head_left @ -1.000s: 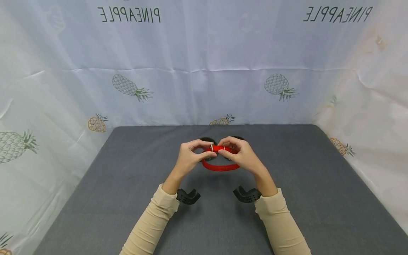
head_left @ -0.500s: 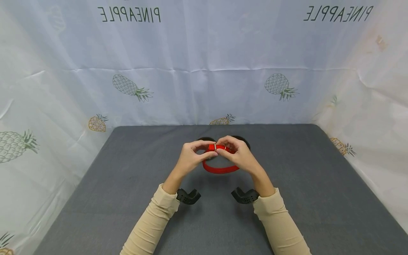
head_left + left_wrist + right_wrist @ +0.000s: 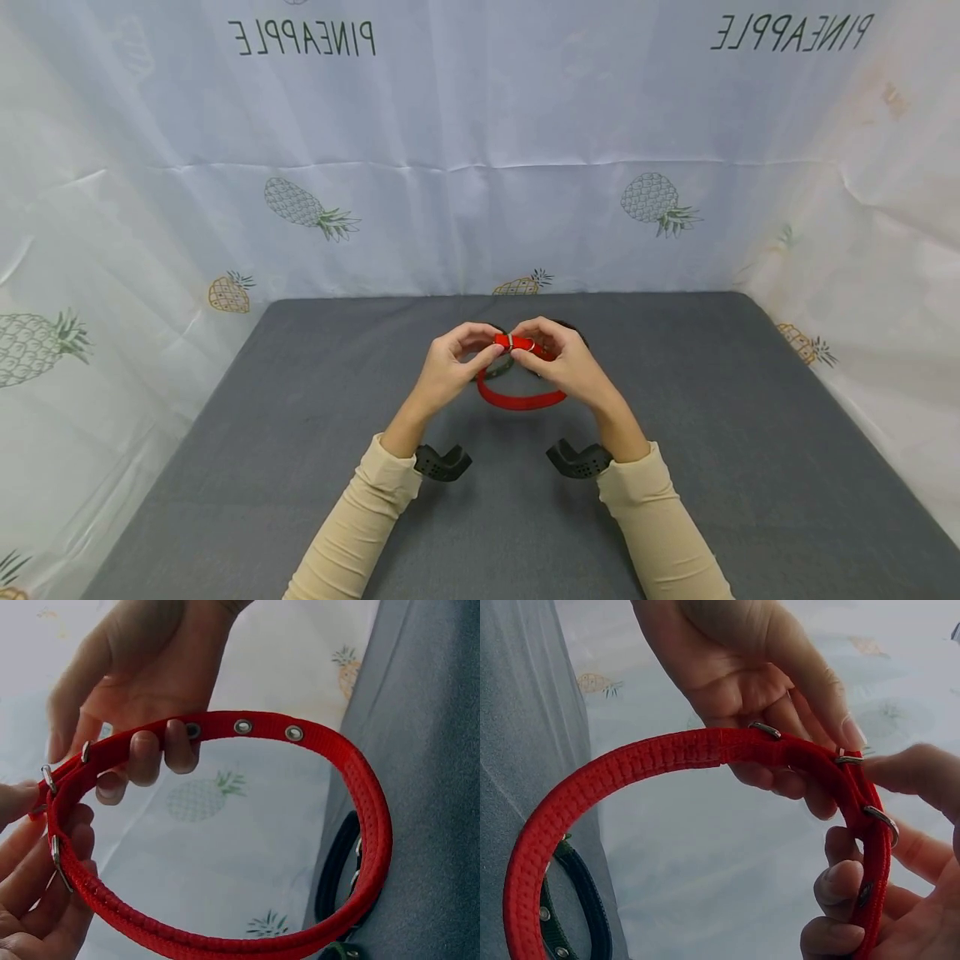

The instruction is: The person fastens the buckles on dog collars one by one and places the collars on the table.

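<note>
A red pet collar (image 3: 521,402) is held up in a loop between both hands. My left hand (image 3: 442,368) pinches the strap at the left of the metal buckle (image 3: 49,778), its fingers lying near the D-ring (image 3: 765,731). With thumb and fingers, my right hand (image 3: 572,367) grips the strap on the other side, where metal eyelets (image 3: 242,727) line the band. The strap passes through the buckle; whether the prong sits in an eyelet cannot be made out. The loop's padded part (image 3: 615,772) hangs toward the person.
Behind the hands a dark green collar (image 3: 498,367) and a black or dark blue collar (image 3: 574,328) lie on the grey tabletop (image 3: 300,433), partly hidden. A pineapple-print curtain (image 3: 480,225) stands behind the table. Each wrist wears a black camera mount (image 3: 444,463).
The buckle has shifted slightly right, toward the right hand, and more red strap shows on its left. Both hands keep hold of the collar and stay nearly in place.
</note>
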Available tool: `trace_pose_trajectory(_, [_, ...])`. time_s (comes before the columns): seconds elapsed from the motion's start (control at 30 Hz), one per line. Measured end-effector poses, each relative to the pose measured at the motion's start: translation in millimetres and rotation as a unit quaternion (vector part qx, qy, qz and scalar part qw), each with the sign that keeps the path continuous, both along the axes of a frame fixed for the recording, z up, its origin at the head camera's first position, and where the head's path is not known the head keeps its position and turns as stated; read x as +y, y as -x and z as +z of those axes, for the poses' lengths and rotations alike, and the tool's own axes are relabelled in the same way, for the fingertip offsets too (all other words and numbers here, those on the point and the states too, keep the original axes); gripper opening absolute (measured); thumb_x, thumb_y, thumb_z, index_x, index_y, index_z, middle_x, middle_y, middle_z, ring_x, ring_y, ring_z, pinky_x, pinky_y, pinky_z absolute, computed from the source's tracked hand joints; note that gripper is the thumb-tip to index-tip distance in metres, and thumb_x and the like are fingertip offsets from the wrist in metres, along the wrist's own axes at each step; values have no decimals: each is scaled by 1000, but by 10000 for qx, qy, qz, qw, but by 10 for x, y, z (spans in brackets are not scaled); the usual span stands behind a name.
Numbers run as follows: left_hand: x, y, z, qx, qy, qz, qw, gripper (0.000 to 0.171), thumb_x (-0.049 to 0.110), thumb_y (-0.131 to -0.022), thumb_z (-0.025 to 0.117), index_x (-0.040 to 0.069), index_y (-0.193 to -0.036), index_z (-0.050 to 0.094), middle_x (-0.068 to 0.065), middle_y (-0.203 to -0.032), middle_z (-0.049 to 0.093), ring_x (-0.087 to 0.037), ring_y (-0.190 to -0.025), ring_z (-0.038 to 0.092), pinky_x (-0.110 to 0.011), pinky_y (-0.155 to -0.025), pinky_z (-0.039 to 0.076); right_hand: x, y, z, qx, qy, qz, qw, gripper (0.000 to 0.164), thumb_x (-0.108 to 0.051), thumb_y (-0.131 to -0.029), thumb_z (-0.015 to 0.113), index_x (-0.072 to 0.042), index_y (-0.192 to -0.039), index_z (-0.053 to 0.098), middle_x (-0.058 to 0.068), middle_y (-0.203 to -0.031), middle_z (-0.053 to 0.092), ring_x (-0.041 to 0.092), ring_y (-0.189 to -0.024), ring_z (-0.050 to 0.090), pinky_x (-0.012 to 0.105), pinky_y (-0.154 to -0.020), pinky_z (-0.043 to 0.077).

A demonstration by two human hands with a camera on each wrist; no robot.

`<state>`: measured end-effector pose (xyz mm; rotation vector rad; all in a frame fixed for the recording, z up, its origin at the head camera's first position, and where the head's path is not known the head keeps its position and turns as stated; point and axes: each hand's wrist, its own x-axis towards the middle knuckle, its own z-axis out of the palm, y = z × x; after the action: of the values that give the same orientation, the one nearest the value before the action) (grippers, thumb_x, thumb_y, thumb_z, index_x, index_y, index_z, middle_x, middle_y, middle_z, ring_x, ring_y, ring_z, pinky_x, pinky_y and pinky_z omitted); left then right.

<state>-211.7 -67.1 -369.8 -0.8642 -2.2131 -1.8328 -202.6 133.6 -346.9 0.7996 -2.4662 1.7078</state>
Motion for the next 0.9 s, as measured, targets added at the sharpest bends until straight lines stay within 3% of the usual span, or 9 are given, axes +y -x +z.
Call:
trace_pose_trajectory(0.13, [-3, 1, 3, 86, 102, 93, 9999, 22, 6, -93, 62, -2, -112, 63, -24, -106, 69, 1, -92, 64, -23, -87, 55, -16, -9, -8, -36, 47, 156, 9999, 33, -7, -90, 67, -1, -122, 59, 21, -114, 65, 1, -84, 62, 21, -75, 54])
trace_pose_trajectory(0.37, [-6, -6, 16, 366, 173, 275, 9988, 20, 6, -89, 67, 0, -108, 69, -19, -104, 68, -14, -95, 66, -32, -90, 56, -36, 2, -46, 1, 49, 86, 10000, 35, -7, -89, 68, 0, -123, 61, 21, -115, 65, 5, -85, 67, 19, -75, 56])
trace_pose_trajectory(0.57, [-11, -14, 31, 440, 217, 325, 9983, 18, 7, -87, 70, 1, -104, 70, -16, -103, 68, -10, -94, 63, -24, -88, 55, -55, 4, -56, 74, -69, -39, 9999, 31, -7, -89, 67, 1, -118, 63, 22, -107, 66, -1, -74, 62, 19, -68, 53])
trace_pose_trajectory(0.9, [-21, 7, 8, 716, 244, 337, 9966, 16, 5, -87, 69, 0, -102, 70, -16, -100, 68, -15, -91, 65, -23, -83, 56, -81, 19, -68, 137, -235, -51, 9996, 28, -8, -89, 67, 0, -116, 62, 21, -106, 67, 4, -70, 56, 19, -64, 48])
